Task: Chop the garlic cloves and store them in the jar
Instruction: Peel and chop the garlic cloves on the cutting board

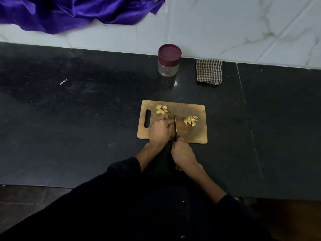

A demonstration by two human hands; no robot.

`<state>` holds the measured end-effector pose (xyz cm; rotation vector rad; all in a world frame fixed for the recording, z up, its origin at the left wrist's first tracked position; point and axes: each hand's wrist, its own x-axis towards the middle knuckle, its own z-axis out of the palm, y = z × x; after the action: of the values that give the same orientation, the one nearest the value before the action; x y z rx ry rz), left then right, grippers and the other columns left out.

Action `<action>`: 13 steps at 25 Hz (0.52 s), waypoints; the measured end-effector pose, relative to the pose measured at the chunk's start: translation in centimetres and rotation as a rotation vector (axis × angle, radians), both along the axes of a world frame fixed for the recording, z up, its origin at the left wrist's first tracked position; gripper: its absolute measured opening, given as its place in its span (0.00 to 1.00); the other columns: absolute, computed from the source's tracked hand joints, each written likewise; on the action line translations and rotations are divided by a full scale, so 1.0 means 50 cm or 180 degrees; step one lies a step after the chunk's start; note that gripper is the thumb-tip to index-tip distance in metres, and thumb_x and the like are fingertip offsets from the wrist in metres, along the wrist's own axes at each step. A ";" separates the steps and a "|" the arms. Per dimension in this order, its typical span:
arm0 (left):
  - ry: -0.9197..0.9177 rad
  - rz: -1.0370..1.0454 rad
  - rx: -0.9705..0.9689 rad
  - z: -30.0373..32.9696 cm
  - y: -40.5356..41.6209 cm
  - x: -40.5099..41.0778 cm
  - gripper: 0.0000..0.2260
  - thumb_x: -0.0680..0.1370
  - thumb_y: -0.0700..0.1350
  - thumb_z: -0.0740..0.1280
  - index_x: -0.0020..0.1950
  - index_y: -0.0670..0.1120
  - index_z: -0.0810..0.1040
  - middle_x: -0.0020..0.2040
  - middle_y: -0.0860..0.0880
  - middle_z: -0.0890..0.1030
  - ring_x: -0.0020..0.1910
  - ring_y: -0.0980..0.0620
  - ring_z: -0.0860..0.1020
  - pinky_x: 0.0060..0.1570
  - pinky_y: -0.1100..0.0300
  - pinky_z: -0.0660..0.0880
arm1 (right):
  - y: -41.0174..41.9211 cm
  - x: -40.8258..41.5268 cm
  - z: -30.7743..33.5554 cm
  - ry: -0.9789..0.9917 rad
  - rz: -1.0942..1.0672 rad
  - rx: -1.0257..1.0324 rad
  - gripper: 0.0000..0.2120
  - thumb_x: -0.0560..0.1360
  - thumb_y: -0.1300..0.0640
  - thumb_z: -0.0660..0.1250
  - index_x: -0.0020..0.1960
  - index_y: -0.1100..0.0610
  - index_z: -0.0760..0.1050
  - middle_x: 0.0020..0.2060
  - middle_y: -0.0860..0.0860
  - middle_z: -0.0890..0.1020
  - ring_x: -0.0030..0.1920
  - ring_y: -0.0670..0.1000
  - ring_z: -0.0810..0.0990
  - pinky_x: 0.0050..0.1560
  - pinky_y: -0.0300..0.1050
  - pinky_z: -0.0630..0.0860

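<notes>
Seen from above, a person in dark sleeves works at a black stone bench (86,119). A wooden cutting board (199,136) lies in front of them, its handle slot to the left.

The right hand (183,154) grips the dark handle of a knife (175,125), whose blade points away from the person across the middle of the board. The left hand (160,130) rests on the board just left of the blade, fingers curled and fingertips right beside the steel, seemingly steadying a clove that the fingers hide.

On the far left of the board sits a small cluster of garlic cloves (161,109), in larger pieces. To the right of the blade lies a pile of chopped garlic (191,120), cut into thin slivers.

Beyond the board, near the white tiled wall, stands a clear jar (168,60) with its maroon lid on; it looks empty. A checked cloth (209,71) lies folded just to its right. Purple fabric (78,13) hangs at the top left.

The chopping appears partly done: one pile is cut, one cluster waits. Opening the jar and filling it are not yet done.

The dim light blurs detail. Whether the blade touches the board, and what lies under the left hand, cannot be made out.
</notes>
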<state>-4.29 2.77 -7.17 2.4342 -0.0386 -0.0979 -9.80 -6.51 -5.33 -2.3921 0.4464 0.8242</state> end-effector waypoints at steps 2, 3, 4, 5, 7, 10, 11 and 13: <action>-0.0001 0.0000 0.0014 0.001 0.001 -0.001 0.10 0.79 0.41 0.64 0.57 0.45 0.82 0.55 0.48 0.77 0.48 0.50 0.78 0.48 0.56 0.76 | 0.001 -0.001 -0.001 0.0045 -0.0023 0.0021 0.14 0.84 0.53 0.53 0.63 0.61 0.66 0.57 0.61 0.78 0.53 0.63 0.81 0.51 0.63 0.80; 0.0002 -0.0007 0.0020 0.001 0.001 -0.001 0.10 0.79 0.41 0.63 0.57 0.45 0.82 0.55 0.48 0.77 0.48 0.50 0.78 0.48 0.56 0.76 | -0.002 -0.001 -0.002 0.0027 -0.0022 0.0034 0.14 0.84 0.52 0.52 0.62 0.61 0.66 0.56 0.61 0.78 0.52 0.63 0.81 0.51 0.63 0.80; 0.0008 -0.0015 0.0030 0.002 0.000 -0.001 0.10 0.79 0.42 0.63 0.57 0.45 0.82 0.55 0.48 0.77 0.49 0.50 0.78 0.48 0.57 0.75 | -0.006 -0.001 -0.002 -0.0010 -0.0009 0.0036 0.13 0.84 0.52 0.52 0.62 0.61 0.66 0.55 0.61 0.79 0.51 0.63 0.82 0.50 0.64 0.80; 0.0013 -0.0024 0.0047 0.002 0.000 -0.001 0.10 0.79 0.42 0.63 0.57 0.45 0.82 0.56 0.48 0.77 0.49 0.50 0.78 0.48 0.57 0.75 | -0.010 -0.001 -0.003 -0.0049 -0.0016 0.0024 0.13 0.84 0.52 0.52 0.61 0.60 0.66 0.54 0.61 0.79 0.50 0.63 0.82 0.50 0.64 0.81; 0.0004 -0.0038 0.0097 0.005 0.000 -0.002 0.11 0.79 0.42 0.63 0.58 0.46 0.82 0.56 0.48 0.76 0.50 0.50 0.77 0.48 0.57 0.74 | -0.021 -0.003 -0.003 -0.0116 -0.0069 0.0005 0.13 0.84 0.51 0.52 0.60 0.59 0.67 0.51 0.61 0.80 0.48 0.63 0.83 0.48 0.64 0.81; -0.0004 -0.0039 0.0102 0.006 0.002 -0.002 0.11 0.80 0.43 0.63 0.60 0.46 0.81 0.56 0.48 0.76 0.50 0.50 0.77 0.48 0.59 0.73 | -0.034 0.000 -0.001 -0.0189 -0.0088 -0.0007 0.14 0.84 0.51 0.52 0.60 0.59 0.67 0.49 0.61 0.81 0.45 0.63 0.84 0.47 0.62 0.82; -0.0005 -0.0030 0.0099 0.004 0.002 -0.003 0.11 0.80 0.43 0.63 0.60 0.46 0.81 0.56 0.48 0.76 0.50 0.50 0.77 0.48 0.58 0.74 | -0.036 0.001 0.000 -0.0202 -0.0068 -0.0011 0.14 0.84 0.50 0.52 0.59 0.59 0.68 0.48 0.61 0.82 0.45 0.63 0.84 0.47 0.62 0.82; 0.0005 -0.0088 0.0192 0.001 -0.001 -0.005 0.13 0.80 0.43 0.62 0.62 0.47 0.79 0.58 0.48 0.75 0.50 0.49 0.78 0.49 0.55 0.76 | -0.038 0.003 0.003 -0.0199 0.0009 -0.0087 0.14 0.84 0.51 0.52 0.59 0.60 0.68 0.48 0.61 0.82 0.45 0.62 0.84 0.48 0.61 0.82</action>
<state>-4.57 2.74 -7.12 2.4943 -0.0696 -0.1149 -9.64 -8.40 -5.20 -2.4367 0.4320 0.7467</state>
